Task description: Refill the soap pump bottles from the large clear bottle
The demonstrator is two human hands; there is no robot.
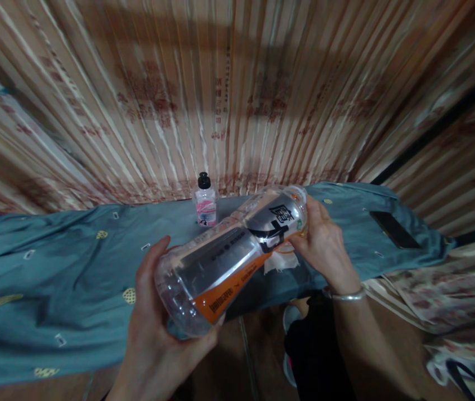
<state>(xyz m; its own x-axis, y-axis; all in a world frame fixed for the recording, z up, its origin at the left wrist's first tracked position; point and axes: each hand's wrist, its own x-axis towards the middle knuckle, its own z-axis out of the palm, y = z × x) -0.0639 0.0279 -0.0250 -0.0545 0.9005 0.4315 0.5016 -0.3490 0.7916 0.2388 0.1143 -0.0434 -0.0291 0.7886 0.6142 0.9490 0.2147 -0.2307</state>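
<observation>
A large clear plastic bottle (pixel 221 262) with an orange and black label is held tilted in the air, its wide base toward the lower left. My left hand (pixel 166 334) wraps round the base end, thumb underneath and fingers on the far side. At the upper right end, my right hand (pixel 321 236) grips the bottle; that end is partly covered by the fingers. Behind the bottle stands a small clear bottle (pixel 206 209) with a black cap and pink label. Below the right end, a white piece of tissue or paper (pixel 281 262) shows partly on the cloth.
A teal patterned cloth (pixel 74 267) covers the narrow surface before me. On its right lies a dark phone (pixel 394 229). A pleated, printed curtain (pixel 221 100) hangs close behind. Bags (pixel 463 370) sit at the lower right, and tiled floor shows below.
</observation>
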